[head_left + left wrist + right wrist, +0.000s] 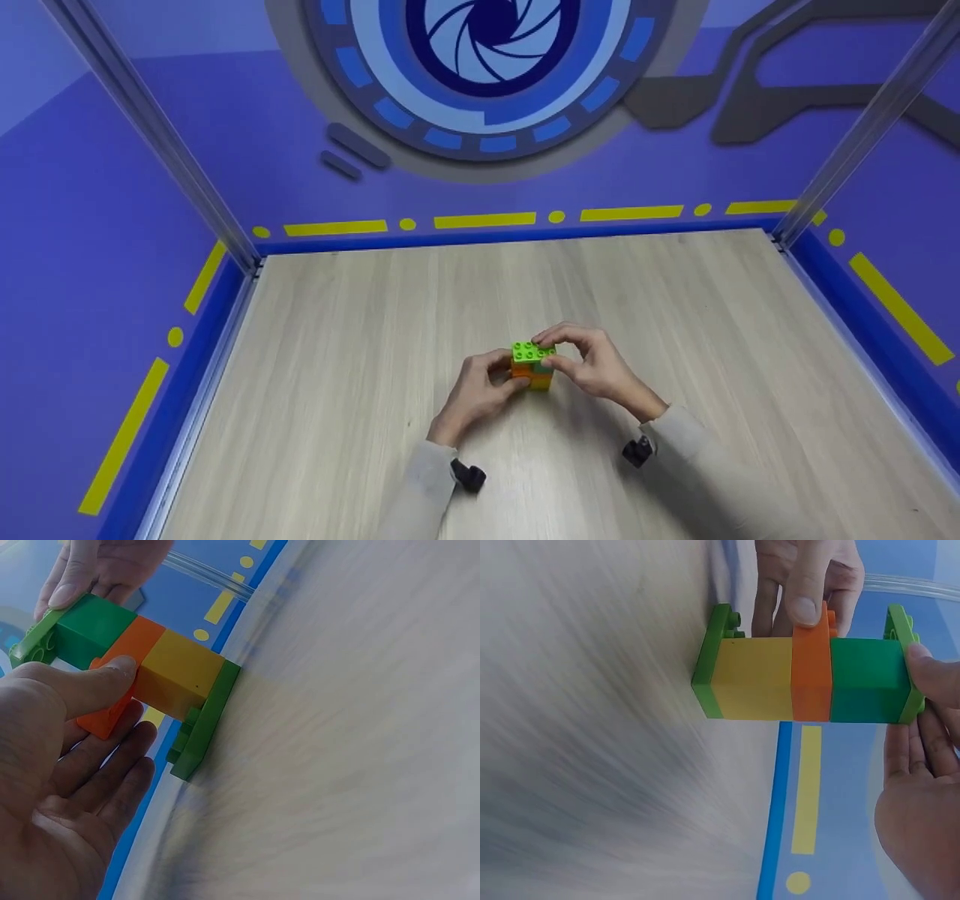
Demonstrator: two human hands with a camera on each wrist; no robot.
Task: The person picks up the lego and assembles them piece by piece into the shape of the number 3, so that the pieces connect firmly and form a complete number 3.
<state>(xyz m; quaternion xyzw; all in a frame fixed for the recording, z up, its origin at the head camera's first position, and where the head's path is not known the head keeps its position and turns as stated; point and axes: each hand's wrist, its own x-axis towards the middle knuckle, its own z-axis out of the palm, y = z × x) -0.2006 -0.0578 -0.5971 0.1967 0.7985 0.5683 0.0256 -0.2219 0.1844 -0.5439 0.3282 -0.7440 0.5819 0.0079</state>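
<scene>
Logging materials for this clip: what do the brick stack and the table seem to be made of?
Brick stack: looks like moulded plastic, smooth and faintly glossy, with solid flat colours, crisp edges and round studs. Table: pale wood-grain surface, matte; whether it is laminate or real wood cannot be told.

Worktop (592, 765) smeared by blur in both wrist views. Brick stack (532, 365) lower layers hidden behind fingers in head view.
</scene>
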